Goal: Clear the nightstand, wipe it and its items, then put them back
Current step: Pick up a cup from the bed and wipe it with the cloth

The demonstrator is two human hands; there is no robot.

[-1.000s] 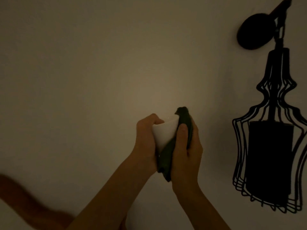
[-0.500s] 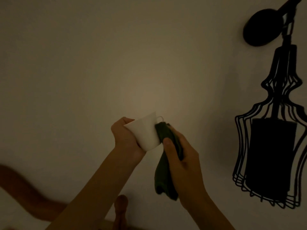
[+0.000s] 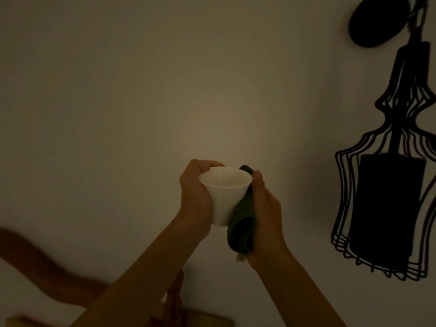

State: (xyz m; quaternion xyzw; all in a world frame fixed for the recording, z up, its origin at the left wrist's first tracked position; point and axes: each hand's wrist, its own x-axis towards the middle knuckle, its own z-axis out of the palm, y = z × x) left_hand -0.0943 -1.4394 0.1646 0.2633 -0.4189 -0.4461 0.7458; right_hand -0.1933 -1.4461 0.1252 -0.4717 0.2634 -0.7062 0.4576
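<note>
Small white tapered ceramic cup (image 3: 226, 195) held upright in mid-air before the wall, mouth up, long axis near vertical. Left hand (image 3: 195, 197) clamped round its left side; right hand (image 3: 264, 213) pressing folded dark green cloth (image 3: 241, 223) against its right flank. Black wire-cage wall lamp (image 3: 387, 204) well apart, right.

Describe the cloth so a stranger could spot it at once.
Start at the black wire lamp on the wall, then look left to the two raised hands. The right hand presses the cloth against a white cup. It is dark green, folded and soft.
</note>
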